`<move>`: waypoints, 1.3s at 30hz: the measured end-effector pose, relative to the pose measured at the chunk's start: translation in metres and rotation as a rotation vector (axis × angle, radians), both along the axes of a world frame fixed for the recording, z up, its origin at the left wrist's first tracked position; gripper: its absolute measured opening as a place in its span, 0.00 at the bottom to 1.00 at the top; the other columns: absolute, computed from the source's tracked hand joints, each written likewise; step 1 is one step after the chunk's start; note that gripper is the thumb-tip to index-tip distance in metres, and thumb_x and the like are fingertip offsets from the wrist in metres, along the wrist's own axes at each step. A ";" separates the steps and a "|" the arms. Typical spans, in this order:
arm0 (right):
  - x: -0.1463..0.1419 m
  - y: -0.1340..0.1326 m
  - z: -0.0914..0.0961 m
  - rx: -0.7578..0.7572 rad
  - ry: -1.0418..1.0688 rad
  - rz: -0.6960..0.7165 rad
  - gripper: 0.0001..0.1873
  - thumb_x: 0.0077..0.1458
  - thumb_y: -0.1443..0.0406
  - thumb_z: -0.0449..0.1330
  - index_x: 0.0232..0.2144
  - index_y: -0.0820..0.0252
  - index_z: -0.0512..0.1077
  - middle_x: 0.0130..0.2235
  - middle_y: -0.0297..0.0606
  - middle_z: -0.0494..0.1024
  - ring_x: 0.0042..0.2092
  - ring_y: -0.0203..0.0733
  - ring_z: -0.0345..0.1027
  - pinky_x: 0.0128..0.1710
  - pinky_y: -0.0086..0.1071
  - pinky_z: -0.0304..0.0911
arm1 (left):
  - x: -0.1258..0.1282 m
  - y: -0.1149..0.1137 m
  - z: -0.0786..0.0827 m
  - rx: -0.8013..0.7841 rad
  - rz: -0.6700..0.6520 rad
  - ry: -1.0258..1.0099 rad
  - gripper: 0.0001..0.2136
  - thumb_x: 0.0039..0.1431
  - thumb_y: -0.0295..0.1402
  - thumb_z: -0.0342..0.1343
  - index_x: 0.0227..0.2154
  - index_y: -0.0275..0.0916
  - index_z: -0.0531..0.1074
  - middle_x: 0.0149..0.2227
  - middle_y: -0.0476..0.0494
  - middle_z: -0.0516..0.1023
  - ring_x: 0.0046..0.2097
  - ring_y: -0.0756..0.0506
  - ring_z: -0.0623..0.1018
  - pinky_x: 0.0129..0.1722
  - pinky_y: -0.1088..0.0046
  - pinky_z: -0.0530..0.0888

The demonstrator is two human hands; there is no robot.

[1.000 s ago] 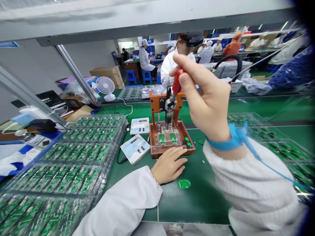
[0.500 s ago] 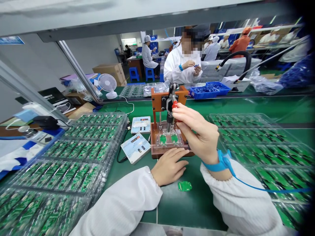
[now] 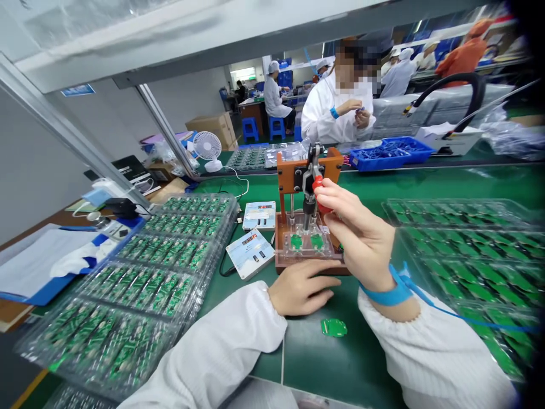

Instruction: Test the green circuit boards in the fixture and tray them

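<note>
Right hand fingers clenched round the red-capped lever of the wooden test fixture, thumb on top, wrist in a blue strap with a thin blue cord trailing off. Lever sits low, metal plunger just below the fingertips pressing onto a clear acrylic plate with two small green round boards under it.

Left hand lies flat, palm down on the green mat, fingers loose and spread, holding nothing; fingertips touch the brown base edge of the fixture. One loose green round board lies on the mat near that hand, on its thumb side, apart from it.

Beyond the left fingers: two flat white meter boxes with red digit displays, black cable. Further left, stacked clear blister trays full of green rectangular PCBs, glossy, ribbed. More such trays past the right wrist.

Across the bench a person in white coat, blue parts bin beside them.
</note>
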State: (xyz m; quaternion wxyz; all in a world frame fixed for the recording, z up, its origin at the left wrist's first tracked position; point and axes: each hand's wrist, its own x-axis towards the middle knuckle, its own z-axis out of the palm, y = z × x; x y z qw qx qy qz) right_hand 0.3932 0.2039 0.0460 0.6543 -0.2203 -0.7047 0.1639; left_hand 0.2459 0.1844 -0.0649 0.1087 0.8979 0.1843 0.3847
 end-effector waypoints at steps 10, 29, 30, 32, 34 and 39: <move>0.001 0.003 0.000 0.027 0.000 0.054 0.26 0.65 0.76 0.55 0.56 0.43 0.74 0.57 0.28 0.75 0.64 0.46 0.64 0.68 0.48 0.60 | -0.106 0.076 0.059 -0.212 0.580 0.277 0.14 0.59 0.37 0.63 0.46 0.40 0.77 0.54 0.36 0.78 0.56 0.36 0.75 0.58 0.53 0.72; 0.002 0.006 -0.002 0.064 0.001 0.081 0.27 0.64 0.78 0.54 0.57 0.44 0.73 0.58 0.29 0.74 0.65 0.46 0.63 0.68 0.48 0.59 | -0.108 0.120 0.058 -0.491 0.569 1.119 0.50 0.43 0.52 0.69 0.68 0.38 0.58 0.74 0.33 0.42 0.72 0.24 0.47 0.68 0.48 0.55; 0.002 0.007 -0.002 0.062 -0.001 0.078 0.27 0.64 0.78 0.54 0.57 0.45 0.73 0.58 0.30 0.74 0.65 0.47 0.63 0.68 0.49 0.59 | -0.108 0.120 0.057 -0.501 0.567 1.114 0.50 0.43 0.51 0.69 0.68 0.37 0.58 0.74 0.33 0.42 0.72 0.24 0.47 0.68 0.48 0.55; 0.002 0.007 -0.003 0.060 -0.005 0.072 0.27 0.65 0.78 0.54 0.57 0.45 0.73 0.58 0.30 0.74 0.65 0.47 0.63 0.68 0.49 0.59 | -0.107 0.119 0.056 -0.519 0.572 1.104 0.50 0.43 0.50 0.70 0.68 0.35 0.58 0.74 0.32 0.42 0.72 0.23 0.47 0.68 0.48 0.54; 0.002 0.007 -0.003 0.058 -0.007 0.068 0.27 0.65 0.77 0.54 0.57 0.45 0.73 0.58 0.30 0.74 0.64 0.47 0.63 0.67 0.48 0.60 | -0.107 0.118 0.057 -0.530 0.580 1.093 0.51 0.42 0.49 0.71 0.68 0.36 0.59 0.74 0.32 0.42 0.72 0.23 0.47 0.68 0.47 0.54; 0.001 0.005 -0.002 0.060 -0.004 0.071 0.26 0.65 0.77 0.54 0.57 0.45 0.73 0.57 0.31 0.75 0.65 0.47 0.63 0.67 0.48 0.60 | -0.119 0.120 0.059 -0.551 0.554 1.043 0.51 0.44 0.50 0.69 0.69 0.34 0.56 0.74 0.31 0.39 0.73 0.28 0.45 0.70 0.52 0.51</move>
